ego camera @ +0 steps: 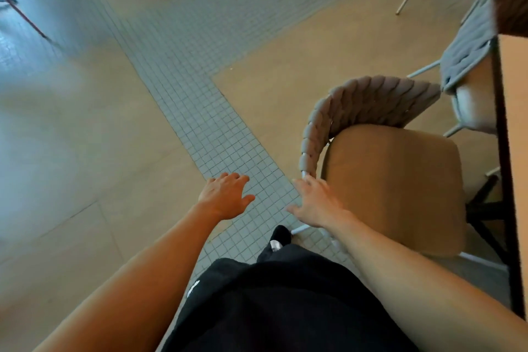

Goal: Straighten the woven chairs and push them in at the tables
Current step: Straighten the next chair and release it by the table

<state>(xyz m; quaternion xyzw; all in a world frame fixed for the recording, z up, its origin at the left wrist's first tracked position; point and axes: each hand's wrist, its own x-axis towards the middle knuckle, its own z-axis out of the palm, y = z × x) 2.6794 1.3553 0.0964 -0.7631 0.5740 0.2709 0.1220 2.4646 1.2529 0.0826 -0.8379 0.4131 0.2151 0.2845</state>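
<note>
The fingers of the right hand (315, 203) are spread and loose, their tips at or just over the near end of the woven backrest (368, 105), where the pale metal frame shows; whether they actually touch it is hard to tell, and they are not closed around anything. The left hand (227, 195) is open too, fingers fanned, empty, hanging over the strip of small grey floor tiles (200, 111) and well apart from any furniture. The chair (394, 188) lies to the right of both hands, so the right hand is plainly the nearer one. Its tan seat faces right, toward the table (517, 128) at the frame's edge, with the curved backrest wrapping the side away from the table. The seat looks slightly skewed to the table edge and sits out from under it. The likely move is a grip on the backrest, then a push to the right. A second chair (468, 45) stands further along the same table.
</note>
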